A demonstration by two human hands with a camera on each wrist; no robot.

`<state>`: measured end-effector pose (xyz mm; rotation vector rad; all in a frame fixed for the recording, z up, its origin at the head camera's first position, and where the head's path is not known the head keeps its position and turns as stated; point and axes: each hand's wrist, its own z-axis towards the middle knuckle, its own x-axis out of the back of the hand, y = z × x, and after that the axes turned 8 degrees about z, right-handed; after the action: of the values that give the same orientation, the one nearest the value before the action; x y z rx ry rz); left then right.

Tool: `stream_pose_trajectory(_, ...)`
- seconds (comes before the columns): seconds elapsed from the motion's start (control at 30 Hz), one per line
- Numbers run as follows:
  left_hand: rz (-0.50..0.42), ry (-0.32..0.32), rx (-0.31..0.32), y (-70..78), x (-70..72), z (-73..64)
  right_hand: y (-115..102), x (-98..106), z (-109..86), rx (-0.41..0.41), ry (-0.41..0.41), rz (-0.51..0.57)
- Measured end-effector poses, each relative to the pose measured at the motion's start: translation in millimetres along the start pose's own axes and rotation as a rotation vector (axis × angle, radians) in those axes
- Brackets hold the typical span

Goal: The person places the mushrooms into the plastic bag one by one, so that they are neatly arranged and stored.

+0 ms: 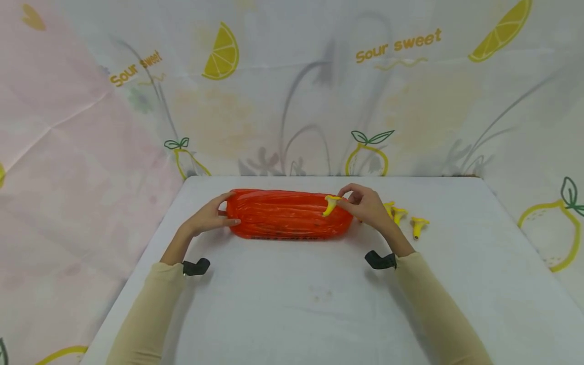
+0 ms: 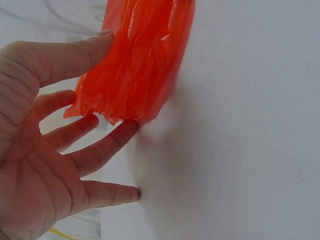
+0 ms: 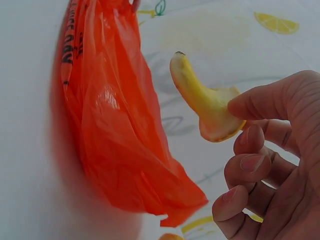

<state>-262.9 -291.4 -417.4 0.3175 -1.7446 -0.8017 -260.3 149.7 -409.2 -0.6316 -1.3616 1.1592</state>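
Note:
A long red plastic bag (image 1: 283,215) with dark print along its near edge lies across the table. At its left end is my left hand (image 1: 212,215), fingers spread fairly straight; in the left wrist view the thumb (image 2: 97,49) overlaps the red plastic (image 2: 145,55) and fingertips meet its crumpled edge. My right hand (image 1: 365,205) pinches a yellow chanterelle mushroom (image 1: 330,204) between thumb and index finger, over the bag's right end. The right wrist view shows the mushroom (image 3: 205,105) held by its cap, stem pointing away, apart from the bag (image 3: 110,110).
Several more yellow mushrooms (image 1: 418,227) lie on the white table (image 1: 292,299) to the right, some partly behind my right hand. A lemon-printed cloth backdrop (image 1: 283,91) rises behind the table. Each wrist carries a black strap mount (image 1: 196,266).

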Motion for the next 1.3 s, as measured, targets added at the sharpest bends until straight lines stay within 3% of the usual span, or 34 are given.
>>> stream_pose_trajectory(0.33,0.009,-0.011,0.012,-5.9,1.3,3.4,-2.2,-23.7,12.1,0.072,-0.008,0.000)
stream_pose_trajectory(0.9,0.003,-0.017,0.022,-6.0,1.6,3.9,-5.0,-65.7,34.2,0.080,-0.083,0.072)
stream_pose_trajectory(1.3,0.007,-0.024,0.025,-5.6,3.0,4.6,-5.2,-94.5,47.1,0.116,-0.073,0.082)
